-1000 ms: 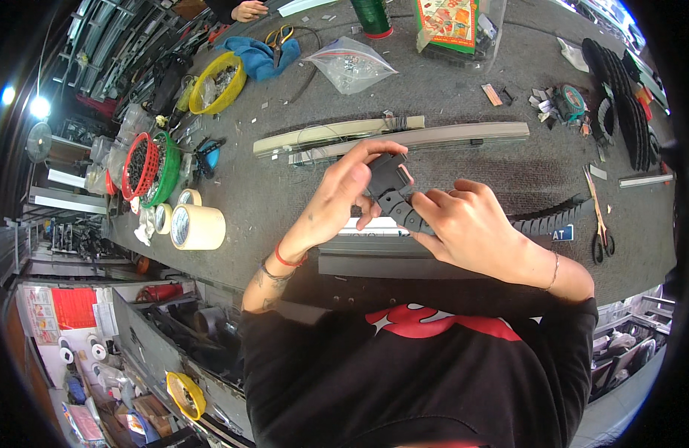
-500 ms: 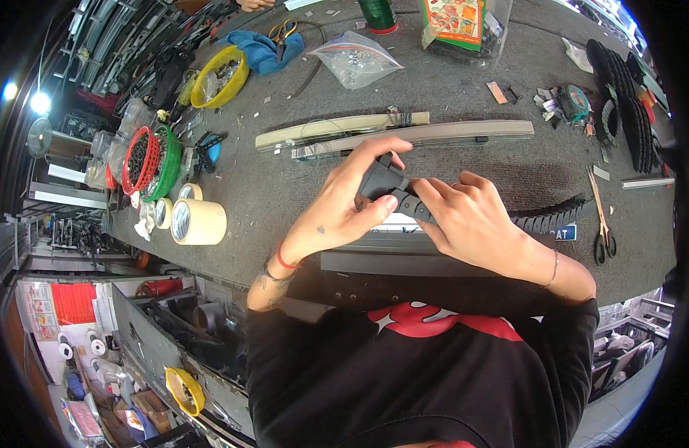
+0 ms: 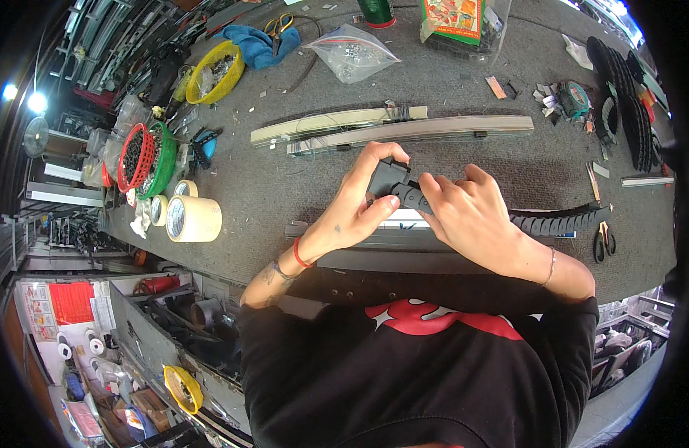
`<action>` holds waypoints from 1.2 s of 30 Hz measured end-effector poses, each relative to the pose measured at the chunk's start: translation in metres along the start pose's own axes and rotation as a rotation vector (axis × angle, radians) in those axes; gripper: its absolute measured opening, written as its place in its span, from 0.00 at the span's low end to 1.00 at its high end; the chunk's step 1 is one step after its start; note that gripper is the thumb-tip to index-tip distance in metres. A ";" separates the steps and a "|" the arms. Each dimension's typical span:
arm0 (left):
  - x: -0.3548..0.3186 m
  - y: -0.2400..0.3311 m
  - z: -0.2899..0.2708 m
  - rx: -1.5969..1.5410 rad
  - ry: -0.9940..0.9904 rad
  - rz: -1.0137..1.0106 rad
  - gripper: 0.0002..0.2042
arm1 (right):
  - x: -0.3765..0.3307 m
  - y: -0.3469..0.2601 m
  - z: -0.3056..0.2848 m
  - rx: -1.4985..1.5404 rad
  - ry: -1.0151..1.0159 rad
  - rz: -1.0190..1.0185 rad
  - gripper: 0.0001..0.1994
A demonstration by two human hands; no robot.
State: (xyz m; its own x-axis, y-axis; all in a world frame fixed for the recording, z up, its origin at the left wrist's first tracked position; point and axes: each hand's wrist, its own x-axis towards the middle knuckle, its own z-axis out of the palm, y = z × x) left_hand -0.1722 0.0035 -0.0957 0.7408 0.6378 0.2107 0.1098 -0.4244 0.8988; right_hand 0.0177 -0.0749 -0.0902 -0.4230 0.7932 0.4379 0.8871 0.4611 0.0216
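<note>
Both hands meet over the grey workbench (image 3: 284, 179) just in front of my chest. My left hand (image 3: 359, 205) pinches a small black plastic part (image 3: 385, 179) between thumb and fingers. My right hand (image 3: 467, 216) grips the end of a black ribbed strip (image 3: 561, 220) that runs off to the right along the bench. The black part and the strip's end touch between my hands; how they join is hidden by my fingers. A pale flat bar (image 3: 404, 224) lies under my hands.
Two long pale profile strips (image 3: 404, 127) lie beyond my hands. Rolls of masking tape (image 3: 191, 218), red and green baskets (image 3: 146, 157) and a yellow basket (image 3: 213, 71) stand at the left. Pliers (image 3: 604, 240) and black ribbed strips (image 3: 628, 97) lie at the right, a clear bag (image 3: 352, 52) at the back.
My hands have drawn closer together around the black part, the left fingers curling over its top. The bench items have not moved.
</note>
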 end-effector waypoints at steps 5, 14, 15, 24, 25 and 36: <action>0.002 -0.006 0.007 0.035 0.070 0.111 0.26 | 0.002 0.001 0.000 -0.080 -0.144 0.021 0.11; 0.001 0.008 -0.005 0.241 0.065 0.372 0.26 | 0.019 0.038 -0.011 0.942 -0.304 0.099 0.22; 0.001 0.007 -0.004 0.240 0.086 0.337 0.25 | 0.021 0.040 -0.009 1.077 -0.368 0.190 0.21; 0.003 -0.015 0.000 0.169 0.034 0.130 0.27 | 0.013 0.026 0.009 0.904 -0.193 0.229 0.21; 0.003 -0.017 0.000 0.166 0.033 0.153 0.27 | 0.012 0.027 0.010 0.911 -0.206 0.239 0.21; 0.003 -0.018 0.005 0.074 -0.041 0.050 0.29 | 0.011 0.031 0.019 0.922 -0.311 0.237 0.22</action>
State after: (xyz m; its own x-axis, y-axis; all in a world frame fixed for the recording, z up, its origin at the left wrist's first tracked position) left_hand -0.1682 0.0099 -0.1135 0.7731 0.5882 0.2373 0.1193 -0.5022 0.8565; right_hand 0.0370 -0.0439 -0.1015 -0.4003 0.9125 0.0837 0.5209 0.3018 -0.7985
